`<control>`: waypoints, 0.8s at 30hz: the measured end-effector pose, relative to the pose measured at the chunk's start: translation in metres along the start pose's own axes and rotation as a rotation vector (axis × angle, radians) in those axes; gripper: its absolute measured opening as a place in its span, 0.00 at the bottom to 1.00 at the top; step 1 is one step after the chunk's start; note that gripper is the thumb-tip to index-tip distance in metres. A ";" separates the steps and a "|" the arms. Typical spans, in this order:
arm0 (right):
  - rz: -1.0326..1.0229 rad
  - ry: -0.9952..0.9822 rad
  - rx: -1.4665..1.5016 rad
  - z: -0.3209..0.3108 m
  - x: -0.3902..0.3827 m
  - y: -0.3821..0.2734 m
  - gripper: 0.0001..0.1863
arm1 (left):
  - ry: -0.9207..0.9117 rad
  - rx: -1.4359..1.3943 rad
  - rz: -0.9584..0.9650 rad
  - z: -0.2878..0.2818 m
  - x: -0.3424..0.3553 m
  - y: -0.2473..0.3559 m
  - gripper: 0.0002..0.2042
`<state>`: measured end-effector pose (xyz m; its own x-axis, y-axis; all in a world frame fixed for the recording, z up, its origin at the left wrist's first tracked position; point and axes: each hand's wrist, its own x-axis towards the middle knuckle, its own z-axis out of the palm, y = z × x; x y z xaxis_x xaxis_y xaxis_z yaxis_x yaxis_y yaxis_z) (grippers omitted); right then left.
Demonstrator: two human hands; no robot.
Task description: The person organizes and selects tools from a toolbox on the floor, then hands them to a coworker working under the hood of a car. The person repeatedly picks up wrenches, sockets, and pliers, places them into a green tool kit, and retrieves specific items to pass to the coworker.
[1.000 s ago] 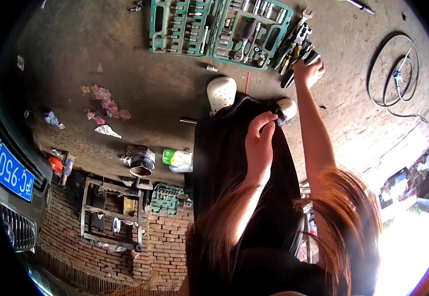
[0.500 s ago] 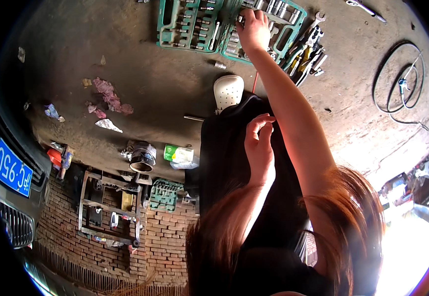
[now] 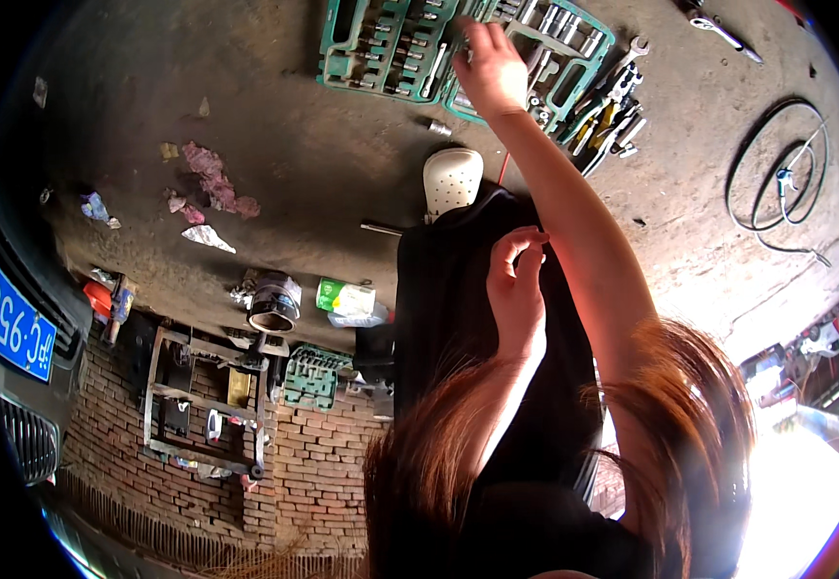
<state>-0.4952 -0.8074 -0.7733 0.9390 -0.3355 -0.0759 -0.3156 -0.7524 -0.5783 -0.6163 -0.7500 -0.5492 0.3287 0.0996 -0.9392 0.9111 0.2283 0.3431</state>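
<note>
Over by me the tool case (image 3: 340, 64) was green, its sockets (image 3: 560, 24) silvery. I saw a cream shoe (image 3: 452, 179) dotted with dark holes, black clothing (image 3: 448, 309), pink scraps (image 3: 209, 172), brown floor (image 3: 294, 145), and a black hose (image 3: 755, 228) with a blue nozzle (image 3: 784, 180).

spreads as a brown, stained floor (image 3: 323, 193); carries an open green socket case (image 3: 342, 65), a loose socket (image 3: 439, 127) just beside it, and a heap of pliers and wrenches (image 3: 613, 114) at its right; bears a coiled hose with blue fitting (image 3: 784, 180), crumpled pink scraps (image 3: 209, 172) and a dark round container (image 3: 275, 301) near a green-and-white packet (image 3: 345, 296).
</note>
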 end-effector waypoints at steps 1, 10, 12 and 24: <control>-0.030 -0.098 -0.040 -0.003 0.003 -0.011 0.29 | -0.002 -0.013 -0.005 -0.001 0.002 0.001 0.07; 0.156 -0.481 -0.110 0.011 0.015 -0.033 0.30 | 0.010 -0.044 0.024 -0.004 0.007 0.001 0.07; 0.214 -0.417 0.227 0.010 0.018 -0.018 0.27 | 0.047 -0.065 -0.007 -0.002 0.006 0.005 0.07; 0.510 -0.596 1.455 -0.143 -0.044 -0.040 0.10 | 0.227 0.133 0.502 -0.003 0.013 0.033 0.12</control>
<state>-0.5437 -0.8441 -0.6308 0.8107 0.1432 -0.5676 -0.5262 0.6033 -0.5993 -0.5824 -0.7385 -0.5504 0.6813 0.3737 -0.6294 0.6853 -0.0233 0.7279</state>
